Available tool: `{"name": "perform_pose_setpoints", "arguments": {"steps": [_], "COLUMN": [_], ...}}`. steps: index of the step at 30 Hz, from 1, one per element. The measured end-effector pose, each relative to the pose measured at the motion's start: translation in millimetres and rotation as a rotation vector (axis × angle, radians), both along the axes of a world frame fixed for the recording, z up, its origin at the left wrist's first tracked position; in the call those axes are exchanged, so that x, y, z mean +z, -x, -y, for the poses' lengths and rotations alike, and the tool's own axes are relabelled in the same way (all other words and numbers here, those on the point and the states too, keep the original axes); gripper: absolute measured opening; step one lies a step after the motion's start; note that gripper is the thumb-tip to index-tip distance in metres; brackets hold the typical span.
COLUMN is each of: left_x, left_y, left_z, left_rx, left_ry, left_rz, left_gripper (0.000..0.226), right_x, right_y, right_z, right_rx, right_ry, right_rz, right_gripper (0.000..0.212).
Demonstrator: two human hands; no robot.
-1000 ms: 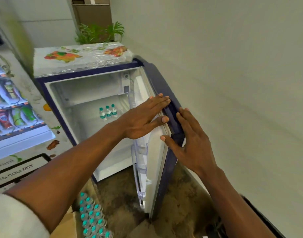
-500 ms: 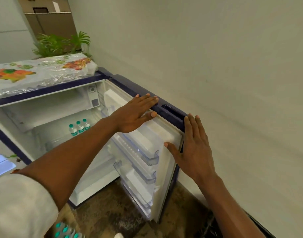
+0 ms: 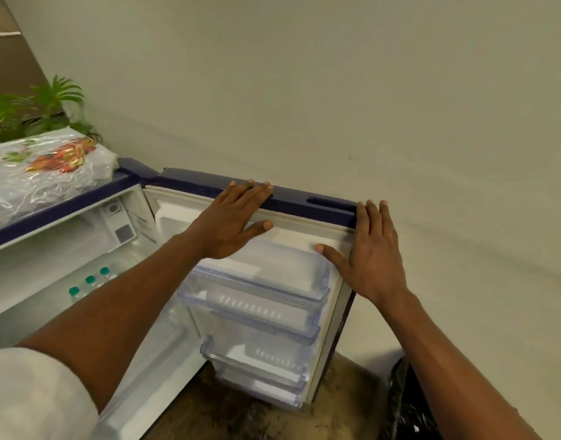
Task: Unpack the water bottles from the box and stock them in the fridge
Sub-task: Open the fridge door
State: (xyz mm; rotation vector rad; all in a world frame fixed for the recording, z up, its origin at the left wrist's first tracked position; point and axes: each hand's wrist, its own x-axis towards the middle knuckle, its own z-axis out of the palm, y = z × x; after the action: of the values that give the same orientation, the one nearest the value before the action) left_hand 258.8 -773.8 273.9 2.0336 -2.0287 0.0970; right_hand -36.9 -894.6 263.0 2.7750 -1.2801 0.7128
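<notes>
wall (image 3: 336, 90): rose pale and plain along the far side, just behind the open door.
fridge (image 3: 50, 214): stood at the left with its white interior exposed, dark blue trim along the top and a crinkled plastic cover (image 3: 44, 173) on its roof.
fridge door (image 3: 292, 201): hung wide open to the right, inner face toward the camera, outer face close to the wall.
left arm (image 3: 130, 306): reached out of a pale sleeve (image 3: 34, 398) at the near left, slanting across the open interior up to the top of the door.
right arm (image 3: 447, 360): came bare from the near right, slanting up to the door's far right corner.
left hand (image 3: 238, 217): lay palm down on the door's top edge, fingers straight and close together over the blue trim, thumb spread right onto the white lining.
right hand (image 3: 373, 252): lay flat at the top right corner, fingers straight and pointing at the wall, tips over the blue corner, thumb splayed left on the lining.
grip: flat and uncurled on both sides, resting on the door, clasping nothing.
door shelves (image 3: 257, 300): ran as clear racks stacked down the inner face, below both hands.
water bottles (image 3: 90, 281): stood three in a row, green-capped, on a shelf inside the fridge, left of the hands and partly hidden by the left arm.
</notes>
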Motion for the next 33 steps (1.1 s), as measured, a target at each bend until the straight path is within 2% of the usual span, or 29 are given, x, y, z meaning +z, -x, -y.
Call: {"name": "perform_pose_setpoints", "arguments": {"steps": [6, 15, 33], "left_x": [-8, -20, -33], "left_y": [-9, -11, -6], "left_z": [25, 62, 107], "left_rx": [0.010, 0.093, 0.292], "left_ry": [0.023, 0.014, 0.011], "left_rz": [0.094, 0.095, 0.152], "left_gripper": [0.085, 0.094, 0.103], "right_x": [7, 10, -10], "right_y": [-17, -42, -67], "right_z": [41, 87, 160], "right_rx": [-0.014, 0.022, 0.128], "right_ry": [-0.030, -0.125, -0.008], "right_rz": [-0.046, -0.019, -0.026], "right_gripper": [0.118, 0.120, 0.120]}}
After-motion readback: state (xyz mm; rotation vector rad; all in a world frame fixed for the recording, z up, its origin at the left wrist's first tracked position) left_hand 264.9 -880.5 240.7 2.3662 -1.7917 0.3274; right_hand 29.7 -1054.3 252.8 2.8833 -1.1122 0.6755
